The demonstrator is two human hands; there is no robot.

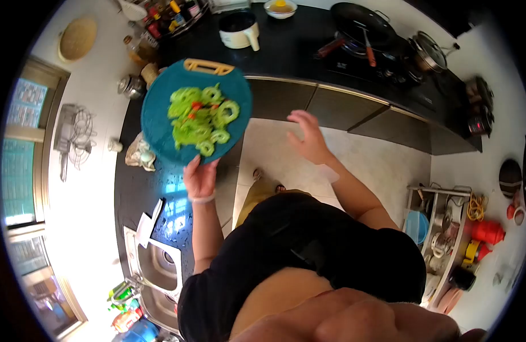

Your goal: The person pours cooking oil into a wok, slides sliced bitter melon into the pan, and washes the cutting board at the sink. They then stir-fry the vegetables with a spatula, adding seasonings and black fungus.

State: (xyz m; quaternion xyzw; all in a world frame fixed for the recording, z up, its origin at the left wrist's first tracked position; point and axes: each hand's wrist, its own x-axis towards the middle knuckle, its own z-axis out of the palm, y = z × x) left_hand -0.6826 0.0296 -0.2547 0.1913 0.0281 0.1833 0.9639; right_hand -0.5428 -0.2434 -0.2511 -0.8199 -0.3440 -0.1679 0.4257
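Note:
My left hand grips the near edge of a round teal cutting board, which has a tan handle strip at its far side. On the board lie sliced green vegetable rings, with a few small red pieces among them. The board is held up above the counter's corner. Away to the right, my right hand hovers over the floor, fingers apart and holding nothing. Beyond the board stands a cream pot with a handle. A cleaver rests on the wet counter by the sink.
A black wok with a red-handled spatula sits on the stove, beside a lidded pot. A bowl stands at the back. A double sink is at left, a shelf rack at right.

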